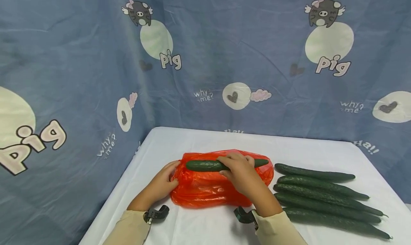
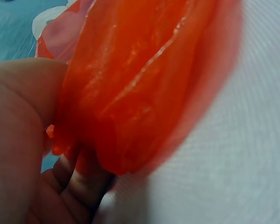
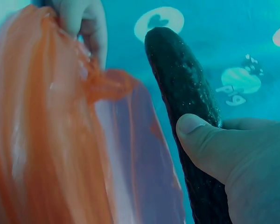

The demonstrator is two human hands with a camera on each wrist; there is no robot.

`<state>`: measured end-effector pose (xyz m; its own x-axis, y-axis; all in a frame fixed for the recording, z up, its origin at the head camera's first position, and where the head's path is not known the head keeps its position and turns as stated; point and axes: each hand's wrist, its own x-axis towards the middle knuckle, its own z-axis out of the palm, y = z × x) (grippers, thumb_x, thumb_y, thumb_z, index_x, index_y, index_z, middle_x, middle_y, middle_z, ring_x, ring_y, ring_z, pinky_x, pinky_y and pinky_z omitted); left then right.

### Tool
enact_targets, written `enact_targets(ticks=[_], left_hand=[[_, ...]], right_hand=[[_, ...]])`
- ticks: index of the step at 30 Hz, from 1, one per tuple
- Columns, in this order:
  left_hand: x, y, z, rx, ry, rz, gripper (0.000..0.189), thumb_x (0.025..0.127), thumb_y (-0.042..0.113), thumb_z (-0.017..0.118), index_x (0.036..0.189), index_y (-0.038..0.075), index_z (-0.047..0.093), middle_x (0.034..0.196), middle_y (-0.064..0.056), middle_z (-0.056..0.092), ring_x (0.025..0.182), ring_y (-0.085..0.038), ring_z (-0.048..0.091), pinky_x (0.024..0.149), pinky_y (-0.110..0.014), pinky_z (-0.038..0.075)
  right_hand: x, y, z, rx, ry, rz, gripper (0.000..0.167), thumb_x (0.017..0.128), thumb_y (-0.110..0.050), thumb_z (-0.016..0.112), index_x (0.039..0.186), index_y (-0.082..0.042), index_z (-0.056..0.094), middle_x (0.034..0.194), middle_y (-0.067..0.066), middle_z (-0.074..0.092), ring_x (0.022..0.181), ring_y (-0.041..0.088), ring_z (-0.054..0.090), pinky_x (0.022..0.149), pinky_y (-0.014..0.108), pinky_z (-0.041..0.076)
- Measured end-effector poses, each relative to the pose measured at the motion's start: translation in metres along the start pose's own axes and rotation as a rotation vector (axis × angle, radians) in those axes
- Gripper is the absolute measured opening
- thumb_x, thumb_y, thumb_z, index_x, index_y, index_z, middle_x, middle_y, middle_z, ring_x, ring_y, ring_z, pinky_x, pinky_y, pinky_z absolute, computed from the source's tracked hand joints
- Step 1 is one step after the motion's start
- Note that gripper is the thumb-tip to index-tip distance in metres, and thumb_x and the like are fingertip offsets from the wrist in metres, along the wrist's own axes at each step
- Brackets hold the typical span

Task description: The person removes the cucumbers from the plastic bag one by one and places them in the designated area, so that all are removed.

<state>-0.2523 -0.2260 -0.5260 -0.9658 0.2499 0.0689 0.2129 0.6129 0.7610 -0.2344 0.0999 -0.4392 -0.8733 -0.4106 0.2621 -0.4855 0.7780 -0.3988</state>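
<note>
A red plastic bag (image 1: pixel 205 193) lies spread on the white table, its thin film crinkled. My left hand (image 1: pixel 160 184) grips the bag's left edge; in the left wrist view the film (image 2: pixel 135 88) is bunched between thumb and fingers. With my right hand (image 1: pixel 239 171) I hold a dark green cucumber (image 1: pixel 203 165) around its middle, lengthwise above the bag. The right wrist view shows the thumb pressed along the bumpy cucumber (image 3: pixel 182 74), beside the bag's raised film (image 3: pixel 51 121). Whether the cucumber touches the bag I cannot tell.
Several long cucumbers (image 1: pixel 324 188) lie side by side to the right of the bag, close to my right forearm. A blue printed curtain (image 1: pixel 205 52) hangs behind and to the left of the white table (image 1: pixel 199 227).
</note>
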Motion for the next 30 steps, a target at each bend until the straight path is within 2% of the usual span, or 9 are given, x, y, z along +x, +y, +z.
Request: enact_targets(ticks=[7,12,17,24,30], left_hand=[[-0.003,-0.001,-0.001,0.006,-0.009,-0.031,0.072,0.092,0.001,0.060,0.161,0.006,0.039,0.167,-0.012,0.037,0.143,-0.036,0.047,0.117,-0.057,0.042],[-0.001,0.000,-0.001,-0.002,-0.012,-0.042,0.072,0.093,0.002,0.060,0.162,0.009,0.038,0.168,-0.010,0.035,0.142,-0.037,0.048,0.115,-0.059,0.043],[0.001,-0.001,0.001,0.010,-0.017,-0.037,0.072,0.093,0.002,0.059,0.162,0.009,0.038,0.168,-0.011,0.034,0.143,-0.036,0.047,0.117,-0.059,0.042],[0.000,-0.001,0.001,0.018,-0.014,-0.044,0.073,0.092,0.002,0.059,0.162,0.009,0.038,0.168,-0.012,0.035,0.142,-0.036,0.046,0.118,-0.059,0.041],[0.002,0.001,0.001,0.013,-0.017,-0.014,0.072,0.093,0.001,0.058,0.162,0.006,0.037,0.167,-0.014,0.036,0.145,-0.038,0.046,0.117,-0.059,0.041]], right_hand=[[-0.027,0.019,-0.005,-0.018,0.035,0.081,0.052,0.088,-0.024,0.084,0.138,-0.023,0.069,0.121,-0.004,0.069,0.114,0.020,0.060,0.094,0.053,0.034],[-0.047,0.040,-0.009,-0.031,0.102,0.072,0.053,0.086,-0.020,0.085,0.136,-0.017,0.071,0.119,-0.002,0.070,0.116,0.024,0.064,0.099,0.062,0.034],[-0.066,0.060,-0.019,-0.066,0.144,0.072,0.051,0.085,-0.018,0.086,0.134,-0.016,0.072,0.118,0.001,0.070,0.113,0.027,0.064,0.097,0.060,0.034],[-0.095,0.078,-0.033,-0.071,0.129,0.133,0.054,0.085,-0.016,0.085,0.137,-0.019,0.070,0.121,0.001,0.070,0.117,0.031,0.061,0.097,0.060,0.032],[-0.122,0.092,-0.046,-0.102,0.162,0.184,0.051,0.085,-0.017,0.085,0.133,-0.021,0.071,0.119,-0.001,0.070,0.115,0.031,0.062,0.094,0.058,0.031]])
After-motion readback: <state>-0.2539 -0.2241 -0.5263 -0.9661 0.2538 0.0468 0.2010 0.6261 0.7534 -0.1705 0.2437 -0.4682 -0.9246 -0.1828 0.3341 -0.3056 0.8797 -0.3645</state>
